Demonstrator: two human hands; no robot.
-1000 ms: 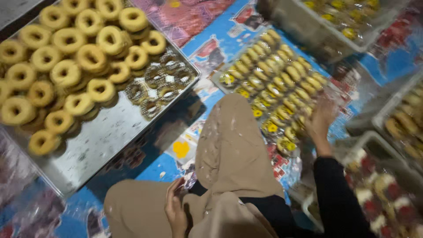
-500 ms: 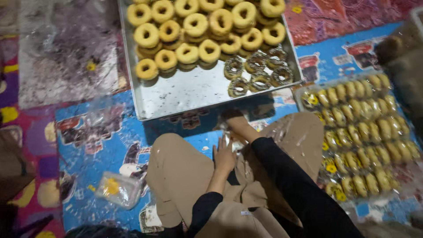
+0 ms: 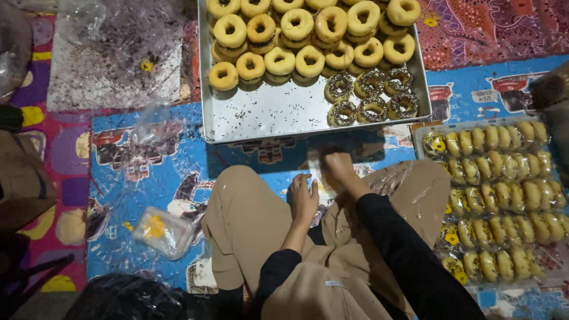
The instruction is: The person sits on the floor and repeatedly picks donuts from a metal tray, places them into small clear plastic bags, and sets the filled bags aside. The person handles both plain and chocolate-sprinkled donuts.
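The person sat cross-legged on a bright patterned floor mat (image 3: 148, 172), knees in tan trousers, sleeves black. Both hands had met just in front of the knees, below the near edge of a big metal tray (image 3: 267, 115). The left hand (image 3: 304, 198) lay flat, fingers stretched forward and close together, resting at the edge of a thin clear plastic sheet (image 3: 391, 178) that spread over the right knee. The right hand (image 3: 339, 168), at about one o'clock from the left and just beside it, was curled downward on the same sheet; whether its fingers pinched the plastic I could not tell. At twelve o'clock from the hands, the tray held rows of plain glazed doughnuts (image 3: 296, 35) stacked toward the far side, and a small cluster of sprinkle-topped doughnuts (image 3: 370, 95) at its near right corner. At three o'clock lay clear rectangular packs of doughnuts (image 3: 504, 189), each row bearing small round yellow labels at its left end. At eight o'clock a small clear plastic box with a yellow sticker (image 3: 163, 232) lay on the mat, and at ten o'clock a crumpled clear bag (image 3: 115, 53) dusted with dark specks.
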